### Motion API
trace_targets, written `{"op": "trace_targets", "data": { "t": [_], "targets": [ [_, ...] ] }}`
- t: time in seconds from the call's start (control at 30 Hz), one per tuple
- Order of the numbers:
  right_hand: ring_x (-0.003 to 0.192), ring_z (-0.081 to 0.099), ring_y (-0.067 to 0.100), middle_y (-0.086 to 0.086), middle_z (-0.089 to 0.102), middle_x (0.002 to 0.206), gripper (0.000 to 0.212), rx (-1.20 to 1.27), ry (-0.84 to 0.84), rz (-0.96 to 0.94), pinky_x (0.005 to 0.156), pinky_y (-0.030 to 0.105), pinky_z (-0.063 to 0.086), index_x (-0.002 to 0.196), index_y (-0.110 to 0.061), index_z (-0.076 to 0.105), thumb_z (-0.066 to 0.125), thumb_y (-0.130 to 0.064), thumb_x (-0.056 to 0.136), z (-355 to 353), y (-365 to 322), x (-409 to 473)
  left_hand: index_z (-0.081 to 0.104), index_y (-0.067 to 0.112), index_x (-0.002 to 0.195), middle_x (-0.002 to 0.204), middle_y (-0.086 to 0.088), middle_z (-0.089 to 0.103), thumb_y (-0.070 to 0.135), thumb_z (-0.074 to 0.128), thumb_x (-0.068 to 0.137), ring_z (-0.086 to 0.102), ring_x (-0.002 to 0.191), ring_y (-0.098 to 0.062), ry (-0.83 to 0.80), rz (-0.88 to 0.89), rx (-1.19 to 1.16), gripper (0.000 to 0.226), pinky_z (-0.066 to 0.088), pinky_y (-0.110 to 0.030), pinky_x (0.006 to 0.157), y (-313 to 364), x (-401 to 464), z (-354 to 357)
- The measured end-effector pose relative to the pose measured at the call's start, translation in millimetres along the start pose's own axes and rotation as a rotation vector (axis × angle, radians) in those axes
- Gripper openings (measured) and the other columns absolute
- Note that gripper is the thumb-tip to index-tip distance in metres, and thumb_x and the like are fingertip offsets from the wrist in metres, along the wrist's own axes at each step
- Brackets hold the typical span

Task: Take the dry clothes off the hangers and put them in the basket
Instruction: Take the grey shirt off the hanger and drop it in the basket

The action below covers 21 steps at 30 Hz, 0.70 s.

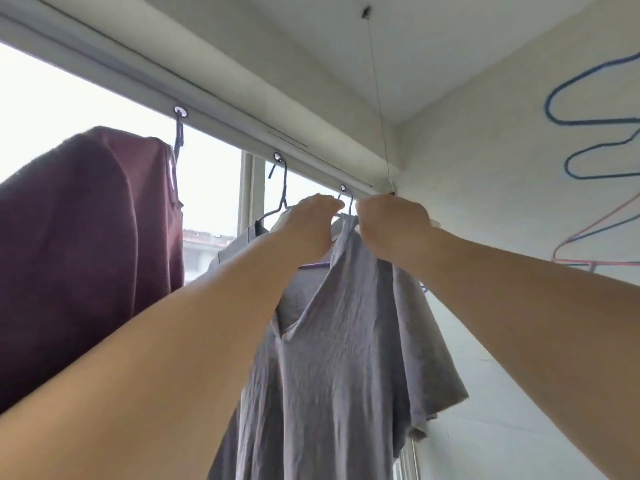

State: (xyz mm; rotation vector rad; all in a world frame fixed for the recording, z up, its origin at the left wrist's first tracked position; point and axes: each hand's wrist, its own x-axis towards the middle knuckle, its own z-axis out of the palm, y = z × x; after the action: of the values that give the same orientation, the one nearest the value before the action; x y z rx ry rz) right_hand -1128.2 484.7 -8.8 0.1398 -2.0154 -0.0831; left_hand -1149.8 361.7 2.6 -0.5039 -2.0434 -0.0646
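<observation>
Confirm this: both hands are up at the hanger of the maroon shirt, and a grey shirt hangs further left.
Wrong colours. The head view shows the left hand and right hand at the hanger of the grey shirt; the maroon shirt hangs further left.

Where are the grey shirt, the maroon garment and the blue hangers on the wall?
grey shirt (332, 358): head view, front panel.
maroon garment (86, 237): head view, draped middle.
blue hangers (588, 109): head view, upper wire loop.

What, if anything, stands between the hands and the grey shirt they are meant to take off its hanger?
Nothing visible does. The left hand and right hand are already at the collar of the grey shirt, just below the hanger hook. The basket is out of view, so that path cannot be judged.
</observation>
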Motion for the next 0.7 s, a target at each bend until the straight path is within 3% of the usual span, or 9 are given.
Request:
{"op": "trace_targets", "data": {
  "t": [0.1, 0.17, 0.23, 0.3, 0.4, 0.5, 0.57, 0.7],
  "targets": [
    [0.114, 0.055, 0.028, 0.008, 0.058, 0.121, 0.029, 0.024, 0.047, 0.012, 0.089, 0.036, 0.041, 0.121, -0.013, 0.056, 0.038, -0.019, 0.099, 19.8, 0.2, 5.7, 0.043, 0.02, 0.135, 0.137, -0.002, 0.045, 0.0, 0.036, 0.09, 0.04, 0.129, -0.02, -0.022, 0.05, 0.014, 0.05, 0.033, -0.036, 0.107, -3.8, 12.7, 17.9],
    [0.105, 0.058, 0.028, 0.008, 0.061, 0.111, 0.027, 0.03, 0.097, 0.015, 0.076, 0.032, 0.038, 0.114, -0.014, 0.061, 0.039, -0.019, 0.098, 30.4, 4.8, 11.1, 0.051, 0.02, 0.125, 0.125, -0.005, 0.053, 0.001, 0.037, 0.089, 0.049, 0.12, -0.025, -0.017, 0.052, 0.034, 0.043, 0.04, -0.043, 0.099, -3.1, 20.8, 29.1],
    [0.09, 0.057, 0.027, 0.007, 0.059, 0.091, 0.022, 0.043, 0.129, 0.021, 0.066, 0.027, 0.033, 0.096, -0.012, 0.063, 0.042, -0.019, 0.096, 39.3, 12.0, 12.8, 0.055, 0.021, 0.12, 0.119, -0.006, 0.056, 0.0, 0.04, 0.088, 0.051, 0.115, -0.026, 0.004, 0.042, 0.046, 0.041, 0.042, -0.046, 0.096, -5.1, 27.5, 40.9],
    [0.081, 0.052, 0.027, 0.004, 0.049, 0.077, 0.024, 0.087, 0.175, 0.049, 0.059, 0.026, 0.03, 0.076, -0.012, 0.054, 0.041, -0.019, 0.096, 46.6, 19.8, 11.0, 0.058, 0.024, 0.118, 0.116, -0.005, 0.059, 0.003, 0.044, 0.089, 0.054, 0.111, -0.027, 0.057, 0.024, -0.028, 0.038, 0.044, -0.044, 0.095, -9.0, 31.4, 47.8],
    [0.079, 0.048, 0.027, 0.005, 0.053, 0.085, 0.023, 0.186, 0.246, 0.122, 0.066, 0.03, 0.032, 0.097, -0.01, 0.055, 0.034, -0.019, 0.1, 57.4, 34.5, -0.5, 0.06, 0.021, 0.119, 0.116, -0.007, 0.063, 0.006, 0.05, 0.092, 0.058, 0.108, -0.027, 0.111, 0.001, -0.102, 0.033, 0.044, -0.038, 0.096, -12.2, 34.1, 52.3],
    [0.081, 0.047, 0.026, 0.0, 0.045, 0.082, 0.029, 0.322, 0.267, 0.207, 0.07, 0.031, 0.031, 0.11, -0.009, 0.049, 0.026, -0.025, 0.102, 69.7, 51.9, -19.6, 0.066, 0.015, 0.112, 0.115, -0.007, 0.066, 0.022, 0.055, 0.092, 0.057, 0.109, -0.024, 0.109, 0.063, -0.069, 0.023, 0.043, -0.037, 0.096, -8.2, 34.2, 50.3],
    [0.08, 0.049, 0.026, -0.007, 0.041, 0.074, 0.024, 0.407, 0.283, 0.25, 0.07, 0.03, 0.029, 0.101, -0.013, 0.045, 0.025, -0.027, 0.102, 80.4, 62.0, -36.3, 0.067, 0.015, 0.11, 0.113, -0.007, 0.066, 0.026, 0.053, 0.093, 0.056, 0.109, -0.024, 0.127, 0.075, -0.084, 0.025, 0.042, -0.037, 0.095, -0.8, 35.3, 47.8],
    [0.055, 0.035, 0.01, -0.015, 0.035, 0.063, 0.018, 0.462, 0.285, 0.218, 0.064, 0.03, 0.024, 0.089, -0.019, 0.032, 0.025, -0.03, 0.101, 99.6, 71.0, -69.6, 0.065, 0.013, 0.115, 0.115, -0.007, 0.065, 0.028, 0.045, 0.097, 0.056, 0.109, -0.025, 0.242, 0.041, -0.059, 0.031, 0.041, -0.033, 0.091, 12.5, 45.5, 47.0]
  ]
}}
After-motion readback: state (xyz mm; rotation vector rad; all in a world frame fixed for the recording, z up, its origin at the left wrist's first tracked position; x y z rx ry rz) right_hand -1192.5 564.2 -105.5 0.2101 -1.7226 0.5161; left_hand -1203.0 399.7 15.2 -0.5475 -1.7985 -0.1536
